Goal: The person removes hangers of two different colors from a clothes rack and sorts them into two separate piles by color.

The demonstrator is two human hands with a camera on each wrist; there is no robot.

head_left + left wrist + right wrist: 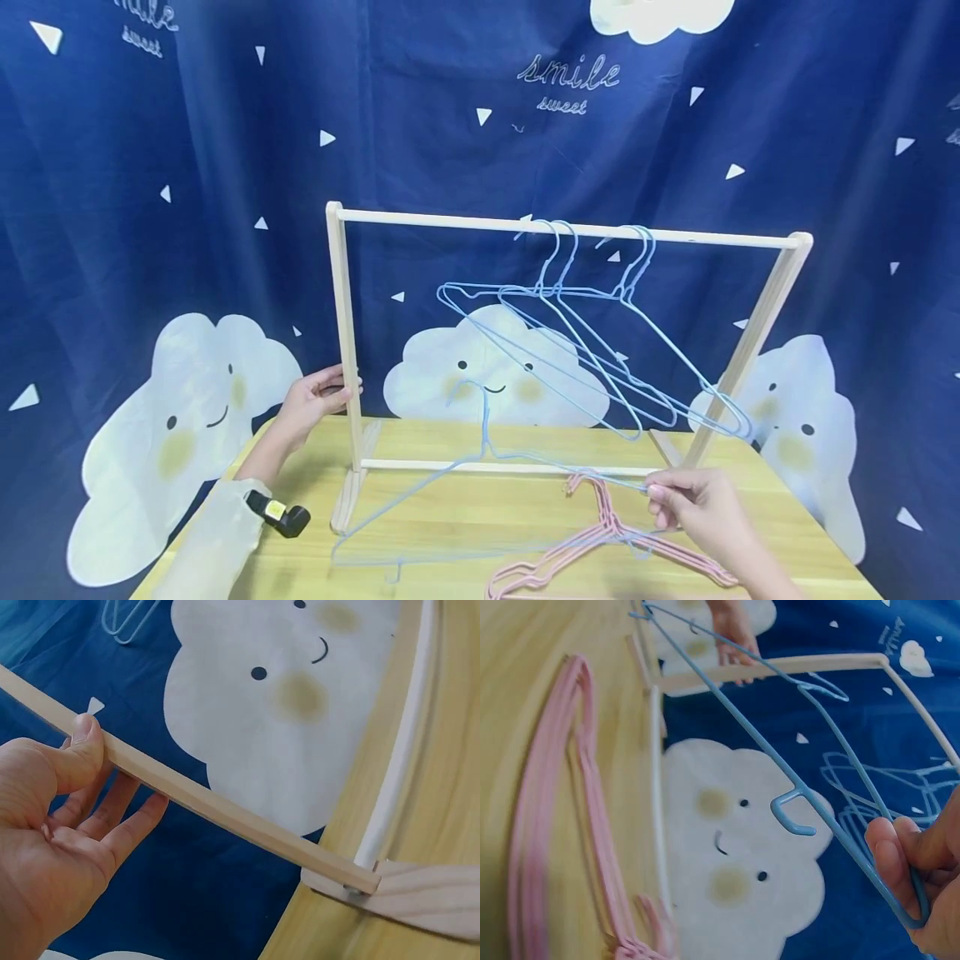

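A pale wooden rack (450, 220) stands on the wooden table (465, 521), with several blue wire hangers (558, 287) hooked on its top bar. My left hand (337, 396) grips the rack's left post (225, 814), thumb (84, 742) on the near side and fingers behind. My right hand (656, 500) pinches the end corner of another blue hanger (486, 425), held low across the front of the rack, hook pointing up. In the right wrist view my right hand (904, 892) holds this blue hanger (810, 802) by its bend.
A small pile of pink hangers (600, 537) lies on the table just left of my right hand, also seen as pink hangers (555, 825). A blue curtain with clouds (495, 375) hangs close behind the rack. The table's edge runs near my left forearm.
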